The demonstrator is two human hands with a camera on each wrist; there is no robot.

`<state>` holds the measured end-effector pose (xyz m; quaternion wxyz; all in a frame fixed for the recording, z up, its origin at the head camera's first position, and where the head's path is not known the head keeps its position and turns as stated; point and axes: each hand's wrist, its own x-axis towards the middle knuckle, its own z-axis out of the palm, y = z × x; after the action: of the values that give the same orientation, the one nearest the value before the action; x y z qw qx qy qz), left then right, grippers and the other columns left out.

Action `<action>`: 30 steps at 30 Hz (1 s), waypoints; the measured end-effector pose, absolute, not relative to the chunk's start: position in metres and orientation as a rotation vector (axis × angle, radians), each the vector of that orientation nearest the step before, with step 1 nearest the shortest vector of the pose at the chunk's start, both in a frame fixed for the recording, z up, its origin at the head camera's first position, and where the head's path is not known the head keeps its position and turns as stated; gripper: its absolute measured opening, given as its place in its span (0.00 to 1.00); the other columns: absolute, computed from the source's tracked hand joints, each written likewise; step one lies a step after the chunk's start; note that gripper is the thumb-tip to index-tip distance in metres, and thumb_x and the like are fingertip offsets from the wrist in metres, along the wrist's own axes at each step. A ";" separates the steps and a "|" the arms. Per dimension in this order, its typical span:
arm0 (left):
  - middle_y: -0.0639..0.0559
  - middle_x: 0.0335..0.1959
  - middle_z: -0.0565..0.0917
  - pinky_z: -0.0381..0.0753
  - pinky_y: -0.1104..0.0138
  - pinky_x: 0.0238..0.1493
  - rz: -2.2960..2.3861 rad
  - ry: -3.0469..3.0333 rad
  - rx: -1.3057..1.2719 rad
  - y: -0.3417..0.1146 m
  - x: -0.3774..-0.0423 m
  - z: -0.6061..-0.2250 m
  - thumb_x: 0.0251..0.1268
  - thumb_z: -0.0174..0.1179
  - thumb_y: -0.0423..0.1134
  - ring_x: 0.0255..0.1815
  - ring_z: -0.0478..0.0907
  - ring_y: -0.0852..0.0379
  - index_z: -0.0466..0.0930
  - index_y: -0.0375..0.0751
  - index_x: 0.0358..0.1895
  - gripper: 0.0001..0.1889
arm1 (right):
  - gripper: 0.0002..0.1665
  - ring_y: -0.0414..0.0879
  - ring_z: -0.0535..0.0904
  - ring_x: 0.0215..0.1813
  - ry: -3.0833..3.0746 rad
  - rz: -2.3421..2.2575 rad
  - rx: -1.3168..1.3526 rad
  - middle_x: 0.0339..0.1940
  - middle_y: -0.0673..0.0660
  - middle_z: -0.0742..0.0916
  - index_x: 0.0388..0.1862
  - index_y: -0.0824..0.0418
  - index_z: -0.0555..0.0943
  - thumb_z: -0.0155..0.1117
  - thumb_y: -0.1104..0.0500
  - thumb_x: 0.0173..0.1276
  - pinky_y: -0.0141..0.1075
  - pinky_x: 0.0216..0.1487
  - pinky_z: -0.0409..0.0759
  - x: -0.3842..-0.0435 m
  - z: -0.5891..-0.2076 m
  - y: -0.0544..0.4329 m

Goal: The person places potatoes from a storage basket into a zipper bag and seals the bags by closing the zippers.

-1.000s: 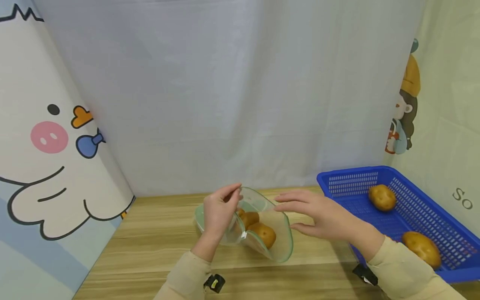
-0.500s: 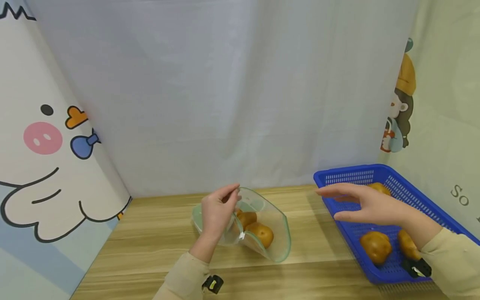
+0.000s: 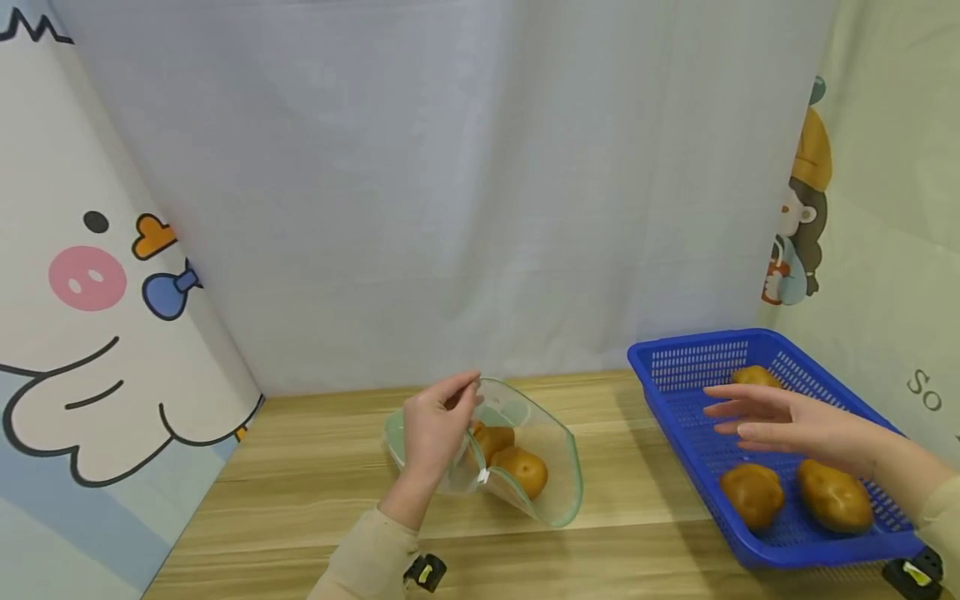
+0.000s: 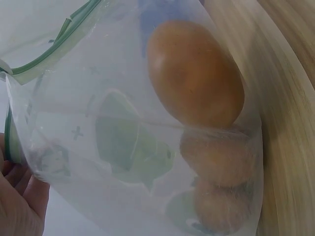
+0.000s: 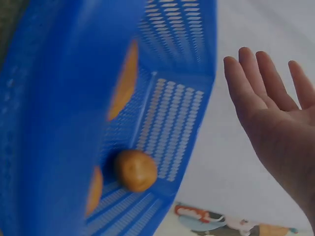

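A clear zip bag (image 3: 558, 496) with a green edge lies on its side on the table, its mouth spread toward the right. My left hand (image 3: 437, 425) pinches the upper rim of that bag. Inside are several potatoes, one of them near the mouth (image 3: 522, 472); the left wrist view shows a large potato (image 4: 194, 73) through the film above two smaller ones. Over the blue basket hovers my right hand (image 3: 802, 427), fingers extended and holding nothing. Below it two potatoes, one knobbly (image 3: 752, 496) and one longer (image 3: 835, 497), lie in the basket; a third potato (image 3: 756, 377) is at the back.
The blue perforated basket (image 3: 678, 417) stands at the right of the wooden table (image 3: 315, 492). A pale grey curtain (image 3: 450, 208) hangs behind, and printed cloths with cartoon figures flank both sides.
My right hand has moved right, from beside the bag's mouth to over the basket. Two potatoes at the basket's front have come into fuller view. The left hand keeps its pinch on the bag.
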<state>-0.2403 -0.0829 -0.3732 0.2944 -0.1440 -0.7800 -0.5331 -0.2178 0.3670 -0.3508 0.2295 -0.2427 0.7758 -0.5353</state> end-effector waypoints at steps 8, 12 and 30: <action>0.40 0.36 0.88 0.80 0.74 0.18 -1.424 -2.080 -0.393 -0.083 -0.239 -0.373 0.65 0.64 0.26 0.25 0.86 0.47 0.88 0.33 0.45 0.08 | 0.22 0.42 0.79 0.59 1.883 -1.597 -0.330 0.61 0.43 0.80 0.64 0.36 0.72 0.42 0.59 0.83 0.39 0.58 0.80 -0.222 -0.370 0.409; 0.40 0.36 0.88 0.80 0.75 0.17 -1.434 -2.083 -0.392 -0.083 -0.239 -0.374 0.65 0.64 0.26 0.25 0.87 0.48 0.88 0.33 0.45 0.08 | 0.22 0.44 0.79 0.59 1.823 -1.591 -0.269 0.60 0.43 0.81 0.59 0.34 0.77 0.41 0.58 0.83 0.42 0.58 0.80 -0.221 -0.376 0.418; 0.42 0.36 0.89 0.80 0.76 0.18 -1.378 -2.090 -0.398 -0.085 -0.238 -0.376 0.66 0.64 0.28 0.24 0.86 0.50 0.89 0.35 0.45 0.08 | 0.23 0.57 0.73 0.65 1.955 -1.438 -0.184 0.71 0.65 0.71 0.72 0.55 0.71 0.47 0.56 0.82 0.58 0.63 0.74 -0.222 -0.397 0.425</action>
<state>-0.2377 -0.0852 -0.3762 0.2987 -0.1500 -0.7870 -0.5186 -0.2218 0.4252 -0.3972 0.3464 -0.0708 0.7536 -0.5542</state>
